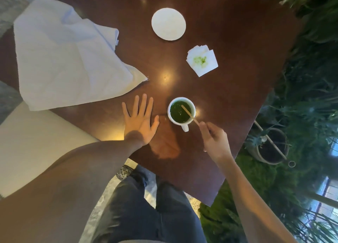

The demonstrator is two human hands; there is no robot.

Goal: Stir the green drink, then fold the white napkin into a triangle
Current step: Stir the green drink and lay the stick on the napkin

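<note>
In the head view, a white mug (181,110) filled with the green drink (180,111) is seen standing on the dark wooden table (228,41), its handle turned toward the person. A thin wooden stir stick (189,114) is leaned in the drink, its lower end dipped in the liquid and its upper end passed over the mug's rim. That upper end is pinched between the fingertips of the right hand (214,139), whose fingers are curled around it just beside the mug. The left hand (140,119) is laid flat on the table to the left of the mug, palm down, fingers straight and spread, with nothing held. The white napkin (64,56), a large cloth, is spread rumpled and unfolded over the far left part of the table, one corner pointed toward the middle, apart from both hands. Beyond the mug, a small stack of paper napkins (202,61) stained green is seen, and farther off a round white coaster (168,24). Potted plants (270,146) are seen beside the table on the right.
</note>
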